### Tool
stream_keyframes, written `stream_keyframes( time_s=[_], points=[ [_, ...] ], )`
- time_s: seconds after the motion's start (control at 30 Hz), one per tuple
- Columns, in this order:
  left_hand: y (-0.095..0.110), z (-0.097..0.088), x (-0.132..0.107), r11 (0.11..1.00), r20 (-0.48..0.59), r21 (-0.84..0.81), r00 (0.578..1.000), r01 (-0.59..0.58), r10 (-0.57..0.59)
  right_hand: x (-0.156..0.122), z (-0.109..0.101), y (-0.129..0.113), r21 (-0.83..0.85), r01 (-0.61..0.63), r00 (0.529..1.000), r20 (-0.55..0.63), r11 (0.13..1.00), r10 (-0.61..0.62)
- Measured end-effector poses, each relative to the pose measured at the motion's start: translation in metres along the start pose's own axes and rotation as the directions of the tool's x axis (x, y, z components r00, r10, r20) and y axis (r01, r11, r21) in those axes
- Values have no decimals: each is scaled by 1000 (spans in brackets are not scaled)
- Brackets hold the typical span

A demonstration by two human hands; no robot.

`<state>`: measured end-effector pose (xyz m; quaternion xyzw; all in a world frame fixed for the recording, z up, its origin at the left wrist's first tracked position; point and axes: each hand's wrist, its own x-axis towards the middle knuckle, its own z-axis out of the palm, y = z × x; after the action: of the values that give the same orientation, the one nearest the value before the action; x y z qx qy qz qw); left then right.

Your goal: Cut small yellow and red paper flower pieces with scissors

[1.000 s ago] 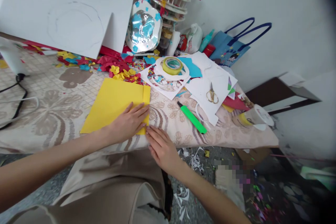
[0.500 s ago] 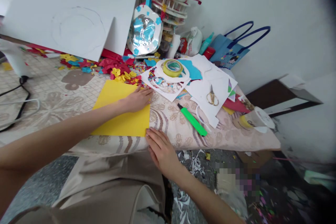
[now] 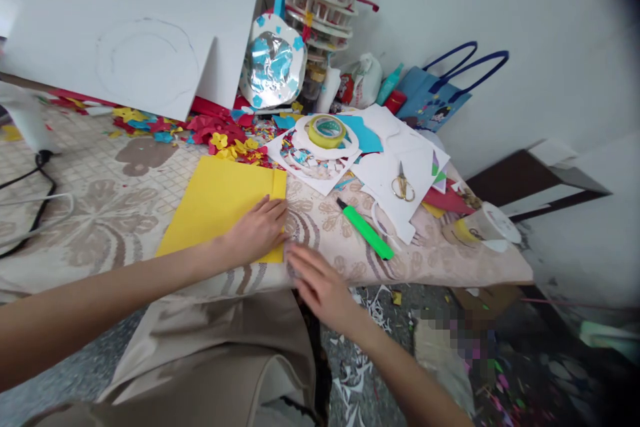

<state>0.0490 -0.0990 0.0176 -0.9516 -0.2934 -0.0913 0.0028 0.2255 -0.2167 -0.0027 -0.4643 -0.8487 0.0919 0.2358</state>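
Observation:
A yellow paper sheet [image 3: 220, 197] lies on the patterned cloth, with a narrow strip folded over along its right edge. My left hand [image 3: 257, 230] rests flat on the sheet's near right corner, fingers stretched out along the fold. My right hand [image 3: 320, 283] hovers at the table's front edge just right of that corner, fingers extended and slightly blurred, holding nothing. A green marker [image 3: 365, 228] lies to the right of both hands.
White paper sheets with gold scissors [image 3: 403, 183] and a yellow tape roll [image 3: 327, 131] lie behind. Red, yellow and blue paper scraps [image 3: 220, 133], a large white board [image 3: 130, 33], a foil plate [image 3: 273, 60], a blue bag [image 3: 433, 97] and a cable [image 3: 35, 200] surround them.
My left hand slid from the far end of the fold back to the near corner. My right hand lifted slightly off the sheet's corner and moved right.

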Motion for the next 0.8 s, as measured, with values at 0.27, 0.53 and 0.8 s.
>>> stream_keyframes(
  time_s=[0.27, 0.53, 0.8],
  points=[
    [-4, 11, -7, 1000, 45, -3, 999, 21, -21, -30, -50, 85, -478, -431, 902, -246, 766, 354],
    [1, 12, -10, 999, 67, 16, 997, 45, -46, -38, -58, 74, 112, -560, 772, -289, 821, 566],
    [-1, 13, -11, 998, 61, -27, 997, 55, -53, -38, -45, 58, 686, -518, 679, -35, 511, 734]
  ],
)
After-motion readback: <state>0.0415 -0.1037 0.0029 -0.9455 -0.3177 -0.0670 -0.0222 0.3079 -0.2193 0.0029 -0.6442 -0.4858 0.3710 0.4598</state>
